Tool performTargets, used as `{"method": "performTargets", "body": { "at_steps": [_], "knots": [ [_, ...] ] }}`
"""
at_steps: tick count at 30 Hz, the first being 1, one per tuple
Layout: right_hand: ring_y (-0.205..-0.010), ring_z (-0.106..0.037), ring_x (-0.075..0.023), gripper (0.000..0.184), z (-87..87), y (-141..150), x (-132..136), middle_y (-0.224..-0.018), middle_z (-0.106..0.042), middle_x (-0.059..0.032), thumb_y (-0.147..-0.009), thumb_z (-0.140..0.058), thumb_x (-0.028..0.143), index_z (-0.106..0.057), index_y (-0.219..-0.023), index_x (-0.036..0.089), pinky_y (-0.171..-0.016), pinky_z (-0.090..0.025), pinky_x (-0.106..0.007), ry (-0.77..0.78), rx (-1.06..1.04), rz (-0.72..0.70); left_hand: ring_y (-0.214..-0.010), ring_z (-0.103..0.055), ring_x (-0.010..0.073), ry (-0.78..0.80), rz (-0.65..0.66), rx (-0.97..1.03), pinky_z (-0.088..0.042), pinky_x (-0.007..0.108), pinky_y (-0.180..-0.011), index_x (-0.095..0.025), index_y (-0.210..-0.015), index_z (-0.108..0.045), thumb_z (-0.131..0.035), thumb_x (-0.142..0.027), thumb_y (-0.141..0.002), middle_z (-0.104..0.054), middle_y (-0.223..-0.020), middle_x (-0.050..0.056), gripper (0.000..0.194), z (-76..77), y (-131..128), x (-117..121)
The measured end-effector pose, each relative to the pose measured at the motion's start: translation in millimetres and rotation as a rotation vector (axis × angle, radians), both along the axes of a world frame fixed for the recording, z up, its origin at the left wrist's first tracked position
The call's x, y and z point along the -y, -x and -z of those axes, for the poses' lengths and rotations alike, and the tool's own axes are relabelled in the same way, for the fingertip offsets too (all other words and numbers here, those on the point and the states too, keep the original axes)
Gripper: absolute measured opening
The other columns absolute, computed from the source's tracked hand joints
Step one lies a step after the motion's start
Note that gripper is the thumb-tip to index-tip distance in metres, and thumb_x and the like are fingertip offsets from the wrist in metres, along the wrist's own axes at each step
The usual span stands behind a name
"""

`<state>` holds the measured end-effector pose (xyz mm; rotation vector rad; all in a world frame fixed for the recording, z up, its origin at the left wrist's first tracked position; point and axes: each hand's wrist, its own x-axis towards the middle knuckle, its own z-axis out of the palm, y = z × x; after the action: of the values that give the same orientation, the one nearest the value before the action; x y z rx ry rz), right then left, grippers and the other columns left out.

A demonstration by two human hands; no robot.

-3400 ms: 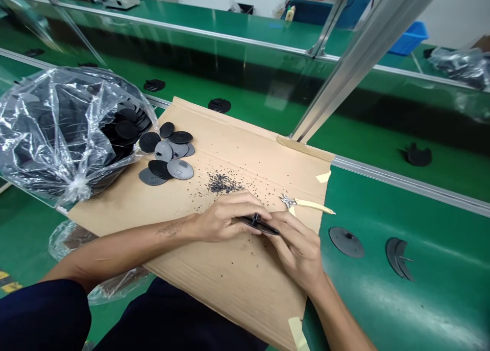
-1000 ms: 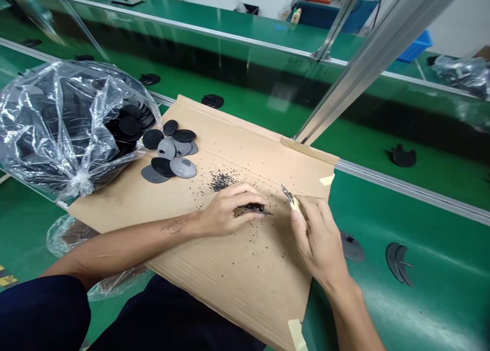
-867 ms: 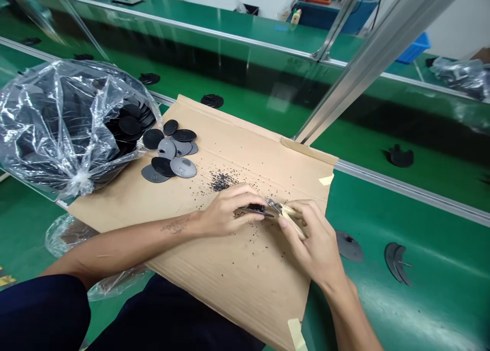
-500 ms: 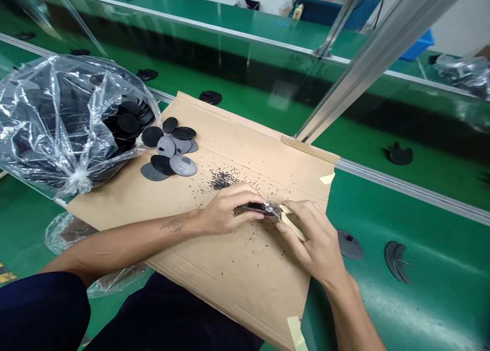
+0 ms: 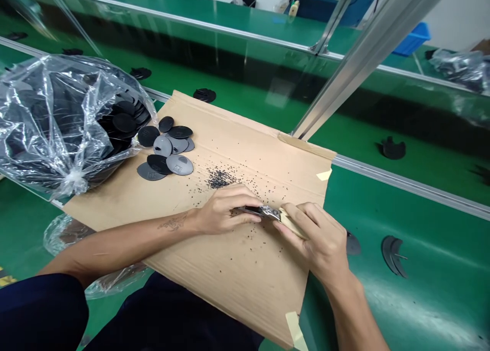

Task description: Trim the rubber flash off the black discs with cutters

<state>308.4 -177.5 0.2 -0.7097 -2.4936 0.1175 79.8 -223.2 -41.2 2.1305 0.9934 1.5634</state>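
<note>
My left hand [image 5: 224,209] pinches a thin black plastic disc [image 5: 249,210] edge-on against the cardboard sheet [image 5: 237,279]. My right hand [image 5: 319,238] grips small cutters [image 5: 281,216] with pale handles, and their metal jaws meet the disc's edge. Black trimmings [image 5: 220,178] lie scattered on the cardboard around both hands. A loose pile of dark and grey discs [image 5: 165,149] sits at the cardboard's far left.
A clear plastic bag [image 5: 57,126] full of black discs rests at the left. More black pieces [image 5: 393,249] lie on the green belt to my right and on the far lane [image 5: 391,149]. A slanted aluminium post [image 5: 344,60] rises behind the cardboard.
My right hand let go of the disc, picked up the cutters from the cardboard's right edge and brought their jaws to the disc held by my left hand.
</note>
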Motion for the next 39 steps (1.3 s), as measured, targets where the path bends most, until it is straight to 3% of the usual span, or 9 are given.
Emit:
{"method": "performTargets", "body": {
  "at_steps": [9, 13, 17, 23, 27, 30, 35, 39],
  "knots": [
    [-0.072, -0.056, -0.0184, 0.019, 9.1, 2, -1, -0.081, -0.065, -0.0041, -0.101, -0.058, 0.035, -0.064, -0.113, 0.022, -0.063, -0.04, -0.032, -0.127, 0.036, 0.131, -0.08, -0.064, 0.0144, 0.093, -0.028, -0.047, -0.055, 0.027, -0.07, -0.013, -0.102, -0.066, -0.068, -0.025, -0.093, -0.07, -0.089, 0.007, 0.015, -6.1, 2, 3],
    [-0.075, -0.055, -0.0201, 0.022, 11.5, 2, -4, -0.085, -0.067, -0.0055, -0.101, -0.058, 0.039, -0.061, -0.116, 0.023, -0.063, -0.034, -0.034, -0.226, 0.067, 0.205, -0.076, -0.061, 0.0131, 0.069, -0.007, -0.093, -0.054, 0.025, -0.068, -0.014, -0.118, -0.063, -0.064, -0.024, -0.095, -0.068, -0.089, 0.005, 0.025, -6.4, 2, 4],
    [-0.075, -0.053, -0.0206, 0.024, 10.9, 3, -4, -0.087, -0.067, -0.0063, -0.101, -0.057, 0.041, -0.06, -0.115, 0.022, -0.064, -0.032, -0.035, -0.287, 0.096, 0.217, -0.074, -0.059, 0.0134, 0.086, -0.068, -0.205, -0.052, 0.026, -0.066, -0.016, -0.129, -0.059, -0.057, -0.026, -0.099, -0.065, -0.087, 0.004, 0.032, -2.0, 1, 4],
    [-0.078, -0.054, -0.0215, 0.025, 12.1, 3, -4, -0.091, -0.067, -0.0064, -0.1, -0.059, 0.039, -0.06, -0.119, 0.024, -0.067, -0.033, -0.035, -0.265, 0.095, 0.231, -0.089, -0.064, 0.0168, 0.072, -0.127, -0.172, -0.056, 0.031, -0.078, -0.015, -0.125, -0.059, -0.058, -0.025, -0.099, -0.07, -0.101, 0.009, 0.028, -1.6, 2, 3],
    [-0.079, -0.053, -0.0223, 0.026, 14.5, 2, -4, -0.093, -0.067, -0.0076, -0.098, -0.061, 0.039, -0.062, -0.119, 0.023, -0.068, -0.034, -0.035, -0.22, 0.076, 0.223, -0.086, -0.064, 0.0165, 0.079, -0.114, -0.146, -0.054, 0.03, -0.076, -0.016, -0.118, -0.062, -0.057, -0.026, -0.099, -0.071, -0.098, 0.008, 0.023, -5.3, 1, 3],
    [-0.08, -0.055, -0.023, 0.026, 15.3, 3, -3, -0.092, -0.066, -0.0077, -0.098, -0.061, 0.04, -0.063, -0.117, 0.024, -0.068, -0.036, -0.035, -0.104, -0.008, 0.229, -0.083, -0.064, 0.0161, 0.077, -0.113, -0.137, -0.053, 0.03, -0.075, -0.016, -0.109, -0.064, -0.059, -0.026, -0.098, -0.072, -0.092, 0.007, 0.016, -7.0, 1, 3],
    [-0.082, -0.061, -0.0223, 0.041, 13.7, 12, 4, -0.1, -0.067, -0.006, -0.089, -0.07, 0.048, -0.06, -0.122, 0.026, -0.069, -0.049, -0.034, 0.415, -0.25, 0.206, -0.081, -0.067, 0.015, 0.088, -0.096, -0.067, -0.055, 0.031, -0.077, -0.017, -0.102, -0.067, -0.067, -0.027, -0.094, -0.074, -0.089, 0.005, 0.012, -6.0, 1, 3],
    [-0.08, -0.063, -0.0196, 0.027, 12.3, 18, 11, -0.096, -0.067, -0.0035, -0.089, -0.072, 0.037, -0.062, -0.11, 0.025, -0.068, -0.051, -0.031, 0.603, -0.337, 0.121, -0.085, -0.071, 0.0144, 0.076, -0.016, 0.034, -0.059, 0.027, -0.077, -0.015, -0.099, -0.066, -0.072, -0.024, -0.091, -0.075, -0.089, 0.006, 0.013, -3.7, 0, 5]
  ]
}}
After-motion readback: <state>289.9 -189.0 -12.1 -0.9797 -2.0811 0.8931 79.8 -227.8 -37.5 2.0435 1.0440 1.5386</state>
